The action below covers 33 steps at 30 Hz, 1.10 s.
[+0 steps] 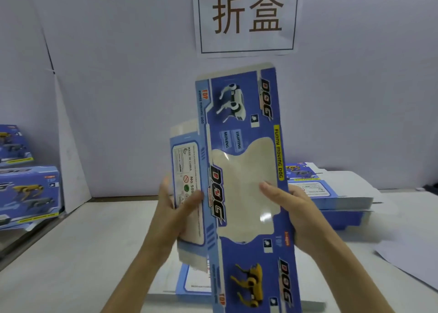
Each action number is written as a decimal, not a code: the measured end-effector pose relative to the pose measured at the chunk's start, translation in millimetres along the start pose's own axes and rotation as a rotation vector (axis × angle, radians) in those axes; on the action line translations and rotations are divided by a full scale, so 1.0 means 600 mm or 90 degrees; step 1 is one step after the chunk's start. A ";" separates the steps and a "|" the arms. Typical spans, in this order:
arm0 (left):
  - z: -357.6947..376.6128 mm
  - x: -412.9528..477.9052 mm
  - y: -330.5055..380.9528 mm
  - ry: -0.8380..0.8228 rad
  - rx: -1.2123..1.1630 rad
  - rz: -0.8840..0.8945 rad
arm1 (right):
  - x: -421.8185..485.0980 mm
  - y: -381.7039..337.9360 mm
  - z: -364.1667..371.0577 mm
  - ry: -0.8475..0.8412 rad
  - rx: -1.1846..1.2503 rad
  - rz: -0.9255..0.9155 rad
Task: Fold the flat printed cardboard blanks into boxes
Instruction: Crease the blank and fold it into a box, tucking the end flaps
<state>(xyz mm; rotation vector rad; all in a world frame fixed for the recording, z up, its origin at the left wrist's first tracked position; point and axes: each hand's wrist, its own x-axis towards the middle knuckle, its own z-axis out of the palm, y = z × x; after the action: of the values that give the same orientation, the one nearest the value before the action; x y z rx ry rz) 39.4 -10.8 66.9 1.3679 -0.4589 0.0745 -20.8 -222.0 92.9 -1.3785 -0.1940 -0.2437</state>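
Aloft: blank between left hand, right hand

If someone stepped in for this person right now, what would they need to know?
Left hand: grips the blank by its side panel, thumb in front.
Right hand: grips its right edge, thumb on the window.
Blank: held upright above the table, side panel bent back, not yet a box.
Done: boxes stand at left.
Left: this blank, a second blank lying below, the stack at right.
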 end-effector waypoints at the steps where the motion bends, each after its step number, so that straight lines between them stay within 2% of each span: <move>1: -0.005 0.000 0.005 -0.010 -0.004 -0.033 | 0.002 0.001 -0.003 0.011 -0.011 -0.007; 4: -0.005 0.003 0.005 0.016 -0.005 -0.048 | 0.007 0.007 -0.011 0.065 -0.028 -0.042; 8: -0.006 0.008 0.004 0.044 0.003 -0.007 | 0.009 0.016 -0.015 0.064 -0.003 0.000; 10: -0.008 0.007 0.007 0.052 -0.009 -0.007 | 0.009 0.013 -0.014 0.057 -0.016 -0.031; 16: -0.011 0.003 0.020 -0.041 0.011 -0.044 | 0.006 -0.001 -0.024 0.055 -0.034 -0.069; 21: 0.005 0.000 0.017 0.053 0.005 -0.015 | 0.012 0.010 -0.032 0.093 0.029 -0.040; 27: -0.009 0.001 0.030 0.039 0.032 -0.003 | 0.008 0.001 -0.031 0.001 0.047 0.042; 33: -0.011 0.001 0.033 0.063 0.023 -0.009 | 0.008 0.002 -0.023 0.002 0.046 0.014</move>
<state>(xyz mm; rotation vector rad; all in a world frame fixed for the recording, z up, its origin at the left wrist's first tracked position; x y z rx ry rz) 35.6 -0.2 84.7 1.3954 -0.3659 0.1388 -15.9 -235.4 90.9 -1.3076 -0.1833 -0.2178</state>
